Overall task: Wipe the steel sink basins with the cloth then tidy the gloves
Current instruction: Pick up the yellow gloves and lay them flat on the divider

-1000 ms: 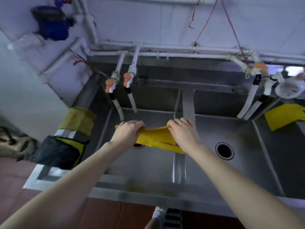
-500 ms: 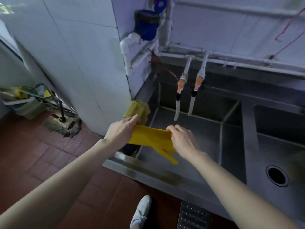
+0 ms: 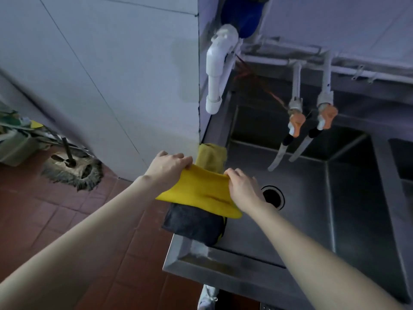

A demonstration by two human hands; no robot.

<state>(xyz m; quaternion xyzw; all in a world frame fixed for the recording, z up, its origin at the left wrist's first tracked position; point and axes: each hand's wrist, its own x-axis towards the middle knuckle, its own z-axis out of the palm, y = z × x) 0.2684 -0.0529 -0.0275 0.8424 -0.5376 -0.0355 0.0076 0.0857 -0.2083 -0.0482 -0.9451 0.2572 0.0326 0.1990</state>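
The left hand [image 3: 169, 168] and right hand [image 3: 242, 189] still pinch opposite edges of the yellow glove [image 3: 201, 193], stretched between them, which has come leftward from over the basin [image 3: 301, 209] to hang just above the dark cloth [image 3: 192, 222] draped on the sink's left rim [image 3: 176, 262], with the olive cloth [image 3: 210, 157] farther back on that rim.

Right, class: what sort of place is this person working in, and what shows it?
Probably a commercial kitchen's wash-up area: a large steel sink with deep basins, exposed white pipes feeding orange-handled taps, and a mop on the red tiled floor.
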